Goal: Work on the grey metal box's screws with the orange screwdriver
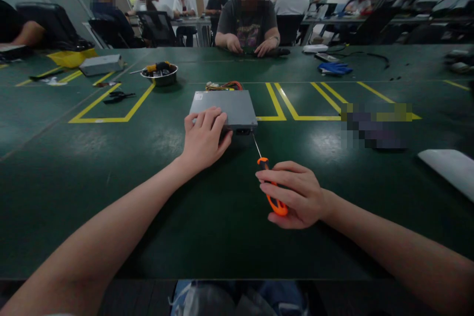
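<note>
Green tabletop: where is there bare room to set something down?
Bare tabletop shows between the left hand and right hand, down to the near edge, and left of the left forearm, below the yellow tape. It is crowded at the metal box, with the left hand on top and the screwdriver at its corner.

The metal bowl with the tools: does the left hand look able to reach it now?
Probably yes, with a stretch forward. The green table between the left hand and the metal bowl shows nothing tall, but this hand rests on the grey box and would have to leave it.
</note>
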Action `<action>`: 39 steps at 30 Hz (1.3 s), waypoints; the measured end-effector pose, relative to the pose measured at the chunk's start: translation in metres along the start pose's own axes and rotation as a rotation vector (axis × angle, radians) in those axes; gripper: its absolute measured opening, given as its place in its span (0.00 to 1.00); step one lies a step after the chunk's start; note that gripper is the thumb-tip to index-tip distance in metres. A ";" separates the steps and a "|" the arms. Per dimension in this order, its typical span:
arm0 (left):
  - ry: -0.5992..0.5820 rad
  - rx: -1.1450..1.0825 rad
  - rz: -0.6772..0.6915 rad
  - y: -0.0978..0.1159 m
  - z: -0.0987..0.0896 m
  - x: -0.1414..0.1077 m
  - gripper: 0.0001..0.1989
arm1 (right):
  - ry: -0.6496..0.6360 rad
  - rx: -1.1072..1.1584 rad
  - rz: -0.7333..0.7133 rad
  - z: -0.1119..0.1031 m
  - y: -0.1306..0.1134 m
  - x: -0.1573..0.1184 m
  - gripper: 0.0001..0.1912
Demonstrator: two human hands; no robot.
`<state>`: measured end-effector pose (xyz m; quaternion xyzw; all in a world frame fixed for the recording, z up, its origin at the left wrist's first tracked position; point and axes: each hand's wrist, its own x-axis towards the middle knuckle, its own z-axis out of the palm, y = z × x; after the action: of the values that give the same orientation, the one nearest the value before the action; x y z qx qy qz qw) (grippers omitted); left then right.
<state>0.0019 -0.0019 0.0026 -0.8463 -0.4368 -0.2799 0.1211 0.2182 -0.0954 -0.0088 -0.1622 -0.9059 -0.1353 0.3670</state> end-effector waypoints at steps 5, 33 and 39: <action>-0.012 0.002 0.001 0.000 0.000 0.000 0.18 | -0.071 0.023 0.037 -0.001 -0.002 -0.001 0.20; 0.036 0.080 0.024 -0.001 -0.001 0.002 0.16 | -0.125 -0.050 0.043 -0.015 -0.009 0.010 0.16; 0.049 0.067 0.031 0.000 -0.002 0.002 0.17 | -0.114 -0.005 0.066 -0.010 -0.009 0.006 0.21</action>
<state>0.0020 -0.0009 0.0051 -0.8414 -0.4295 -0.2837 0.1644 0.2171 -0.1058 0.0013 -0.2004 -0.9192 -0.1158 0.3187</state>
